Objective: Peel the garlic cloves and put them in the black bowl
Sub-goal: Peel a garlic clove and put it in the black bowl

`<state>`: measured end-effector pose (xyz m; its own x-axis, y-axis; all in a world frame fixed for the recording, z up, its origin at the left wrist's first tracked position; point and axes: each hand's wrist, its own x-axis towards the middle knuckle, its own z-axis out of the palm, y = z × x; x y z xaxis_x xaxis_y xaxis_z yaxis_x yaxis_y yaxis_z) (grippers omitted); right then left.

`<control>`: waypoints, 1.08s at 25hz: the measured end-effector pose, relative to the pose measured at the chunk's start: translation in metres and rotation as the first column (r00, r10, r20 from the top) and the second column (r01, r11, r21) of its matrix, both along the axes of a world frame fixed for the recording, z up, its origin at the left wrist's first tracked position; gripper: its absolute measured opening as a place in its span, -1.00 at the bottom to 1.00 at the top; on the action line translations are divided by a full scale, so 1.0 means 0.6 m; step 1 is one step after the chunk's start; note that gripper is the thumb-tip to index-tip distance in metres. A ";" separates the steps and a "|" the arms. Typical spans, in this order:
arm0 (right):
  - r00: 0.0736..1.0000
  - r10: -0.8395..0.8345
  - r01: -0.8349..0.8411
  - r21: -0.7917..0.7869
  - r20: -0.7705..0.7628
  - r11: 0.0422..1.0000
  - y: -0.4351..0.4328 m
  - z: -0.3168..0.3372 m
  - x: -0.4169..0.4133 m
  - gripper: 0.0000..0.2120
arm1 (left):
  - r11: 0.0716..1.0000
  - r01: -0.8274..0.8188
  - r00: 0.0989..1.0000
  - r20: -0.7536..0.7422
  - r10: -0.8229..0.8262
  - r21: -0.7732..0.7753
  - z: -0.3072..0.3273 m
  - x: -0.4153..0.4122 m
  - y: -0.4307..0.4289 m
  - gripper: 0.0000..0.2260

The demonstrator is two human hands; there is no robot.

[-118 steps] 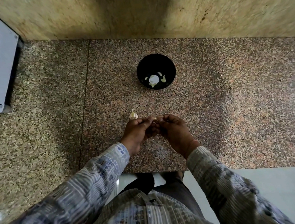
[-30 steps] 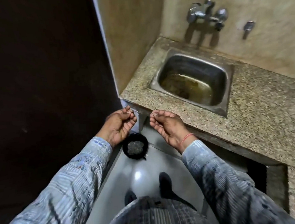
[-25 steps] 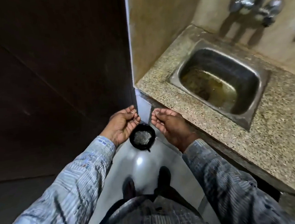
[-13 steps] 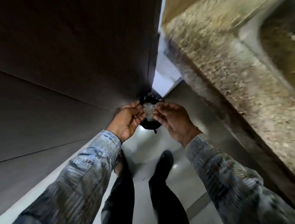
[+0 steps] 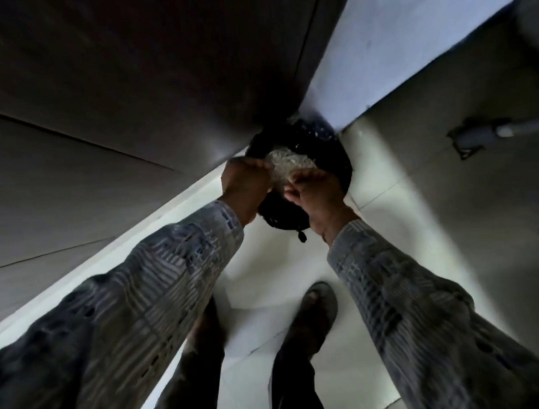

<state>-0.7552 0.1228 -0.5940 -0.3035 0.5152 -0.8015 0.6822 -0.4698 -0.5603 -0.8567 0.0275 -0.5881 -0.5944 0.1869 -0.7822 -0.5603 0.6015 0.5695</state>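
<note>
I am bent over a small black bin (image 5: pixel 339 166) lined with a black bag, standing on the floor in a corner. Pale scraps (image 5: pixel 287 164) lie piled inside it. My left hand (image 5: pixel 245 183) and my right hand (image 5: pixel 315 191) hover close together right over the bin's opening, backs toward the camera and fingers curled downward. What the fingers hold is hidden. The black bowl and the garlic cloves are out of view.
A dark panelled wall (image 5: pixel 123 86) rises on the left and a pale wall (image 5: pixel 409 32) runs behind the bin. My sandalled foot (image 5: pixel 317 310) stands on the light floor tiles. A grey pipe fitting (image 5: pixel 482 132) lies on the floor at the right.
I turned from the counter with the bowl, passed the sink and bent low. The bin has come much closer, and both hands now sit right above its opening.
</note>
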 end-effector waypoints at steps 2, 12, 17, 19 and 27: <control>0.973 0.218 -0.226 0.158 0.070 0.961 0.020 -0.048 -0.002 -0.79 | 0.985 0.144 0.984 -0.091 -0.152 -0.092 -0.040 -0.004 0.003 -0.84; 0.795 0.526 -0.606 0.401 0.301 0.687 0.031 -0.072 -0.025 -0.63 | 0.718 0.664 0.630 -0.361 -0.688 -0.208 -0.044 -0.005 0.030 -0.69; 0.840 0.442 -0.542 0.505 0.314 0.672 0.042 -0.099 -0.022 -0.68 | 0.629 0.741 0.529 -0.375 -0.762 -0.234 -0.050 -0.004 0.028 -0.72; 0.845 0.451 -0.535 0.458 0.288 0.710 0.037 -0.093 -0.018 -0.87 | 0.684 0.702 0.580 -0.397 -0.711 -0.199 -0.057 -0.006 0.027 -0.84; 0.803 0.554 -0.586 0.457 0.220 0.669 0.023 -0.093 -0.003 -0.80 | 0.683 0.682 0.544 -0.441 -0.713 -0.262 -0.044 -0.015 0.045 -0.66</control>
<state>-0.7567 0.1366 -0.6501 -0.6305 0.5740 -0.5225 0.7641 0.3408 -0.5477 -0.8657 0.0547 -0.6147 -0.5780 0.6753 -0.4581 0.3833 0.7203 0.5782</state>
